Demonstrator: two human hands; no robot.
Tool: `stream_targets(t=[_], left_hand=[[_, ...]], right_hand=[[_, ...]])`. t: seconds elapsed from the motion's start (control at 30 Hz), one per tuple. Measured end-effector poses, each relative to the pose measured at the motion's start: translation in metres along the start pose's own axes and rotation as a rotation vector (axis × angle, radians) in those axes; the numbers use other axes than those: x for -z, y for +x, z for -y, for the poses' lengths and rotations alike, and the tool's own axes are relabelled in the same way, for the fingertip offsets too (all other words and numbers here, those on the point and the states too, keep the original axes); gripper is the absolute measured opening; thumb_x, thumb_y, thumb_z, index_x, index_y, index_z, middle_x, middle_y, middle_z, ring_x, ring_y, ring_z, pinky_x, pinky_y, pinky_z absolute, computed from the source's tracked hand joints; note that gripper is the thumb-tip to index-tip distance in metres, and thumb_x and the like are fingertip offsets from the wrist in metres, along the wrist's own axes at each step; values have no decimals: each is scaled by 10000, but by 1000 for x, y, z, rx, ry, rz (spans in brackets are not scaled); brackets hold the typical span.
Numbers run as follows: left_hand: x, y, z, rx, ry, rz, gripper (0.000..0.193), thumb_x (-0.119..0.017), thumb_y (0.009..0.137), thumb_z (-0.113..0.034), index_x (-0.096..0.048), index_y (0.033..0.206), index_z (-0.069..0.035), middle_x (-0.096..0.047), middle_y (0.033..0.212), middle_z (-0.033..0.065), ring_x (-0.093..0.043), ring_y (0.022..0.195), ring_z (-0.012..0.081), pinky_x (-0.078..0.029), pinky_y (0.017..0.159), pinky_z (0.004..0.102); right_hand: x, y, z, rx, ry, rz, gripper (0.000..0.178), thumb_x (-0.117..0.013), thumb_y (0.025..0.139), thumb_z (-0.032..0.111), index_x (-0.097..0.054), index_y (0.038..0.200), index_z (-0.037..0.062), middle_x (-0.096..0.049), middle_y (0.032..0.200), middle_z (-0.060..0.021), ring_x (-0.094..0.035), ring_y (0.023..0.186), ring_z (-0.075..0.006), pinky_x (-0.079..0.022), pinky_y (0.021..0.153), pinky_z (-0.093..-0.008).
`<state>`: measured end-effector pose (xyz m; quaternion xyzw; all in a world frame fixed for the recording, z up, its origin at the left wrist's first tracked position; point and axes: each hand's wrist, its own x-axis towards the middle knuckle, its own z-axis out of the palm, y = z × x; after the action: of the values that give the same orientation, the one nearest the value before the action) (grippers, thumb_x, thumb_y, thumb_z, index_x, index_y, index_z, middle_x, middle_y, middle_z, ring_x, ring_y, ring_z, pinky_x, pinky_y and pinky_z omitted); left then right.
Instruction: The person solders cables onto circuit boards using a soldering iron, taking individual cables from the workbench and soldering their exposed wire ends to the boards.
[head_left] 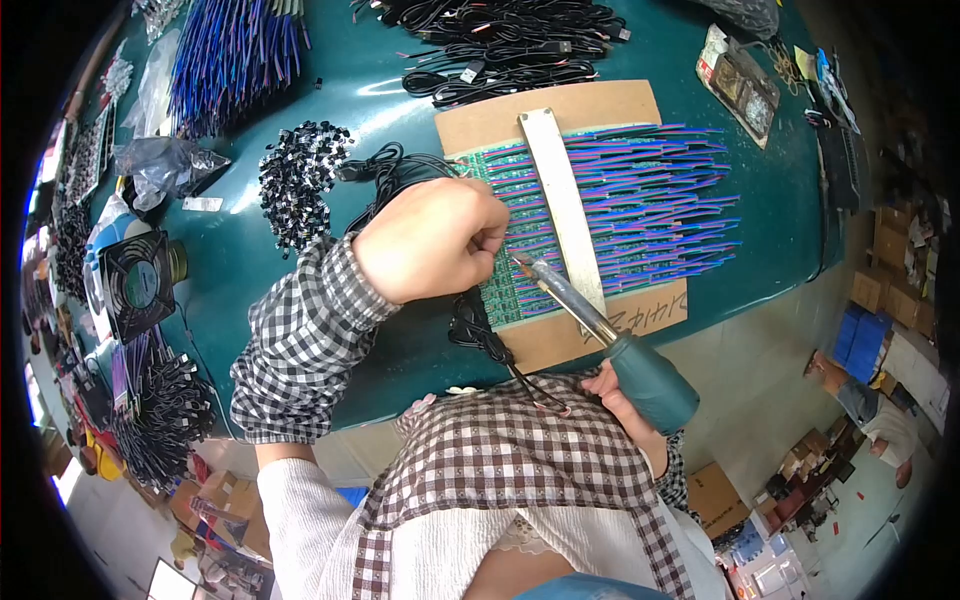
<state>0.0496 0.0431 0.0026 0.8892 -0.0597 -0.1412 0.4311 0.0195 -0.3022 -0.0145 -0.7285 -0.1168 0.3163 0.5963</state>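
My right hand [628,402] grips a soldering iron [645,375] by its thick green handle. The iron's tip is over a panel of small green circuit boards [508,290], just beside my left fingertips. My left hand [437,238] is closed in a pinch above the panel's left edge. A black cable [478,328] comes out from beneath that hand, with coils above and below it; the pinched end is hidden. Blue and red wires [650,205] stretch right from the boards. A metal bar [562,200] lies across them. Brown cardboard [550,345] lies underneath.
Bundled black cables [510,50] lie at the back of the green table [770,225]. Left of the panel is a heap of small black connectors [300,185]. A fan [138,283] stands farther left, below a blue wire bundle [240,65]. A dirty tray [738,85] sits back right.
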Motion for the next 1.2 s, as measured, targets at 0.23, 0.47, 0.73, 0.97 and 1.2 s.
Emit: stream_targets(t=[0.23, 0.47, 0.73, 0.97, 1.2], left_hand=[[3, -1, 2, 10, -11, -1, 91, -668, 677, -62, -587, 698, -29, -600, 719, 148, -617, 727, 351, -508, 661, 439], [-4, -30, -40, -195, 331, -287, 330, -726, 676, -16, -620, 986, -62, -570, 1104, 129, -542, 1078, 356, -445, 924, 455], [-50, -57, -39, -362, 106, 6, 200, -715, 737, -56, -724, 933, -95, -687, 935, 38, -642, 921, 258, -486, 834, 379], [-57, -64, -39, -291, -15, -271, 167, -678, 840, 37, -684, 1005, 5, -687, 866, 124, -678, 727, 258, -532, 662, 331], [-63, -63, -35, 77, -542, -473, 126, -570, 986, -42, -661, 1016, 40, -597, 822, 63, -598, 703, 130, -481, 651, 253]], right_hand=[[-5, 10, 23, -49, 345, -24, 275, -778, 832, 105, -638, 1010, -53, -700, 818, -96, -684, 892, -217, -575, 852, -387], [7, 1, 27, 12, 187, -129, 131, -676, 916, 64, -693, 1023, -10, -714, 908, -44, -642, 1007, -169, -533, 858, -318], [2, 37, 24, 219, 570, -159, 255, -684, 916, 38, -619, 1152, -31, -691, 934, -83, -694, 800, -155, -584, 698, -296], [-2, 35, 33, 260, 652, -184, 283, -686, 912, 38, -593, 1170, -30, -661, 1030, -90, -691, 795, -149, -601, 689, -295], [3, 28, 45, 211, 184, -119, 205, -501, 1002, 90, -566, 1102, -77, -648, 966, -146, -678, 939, -270, -543, 846, -398]])
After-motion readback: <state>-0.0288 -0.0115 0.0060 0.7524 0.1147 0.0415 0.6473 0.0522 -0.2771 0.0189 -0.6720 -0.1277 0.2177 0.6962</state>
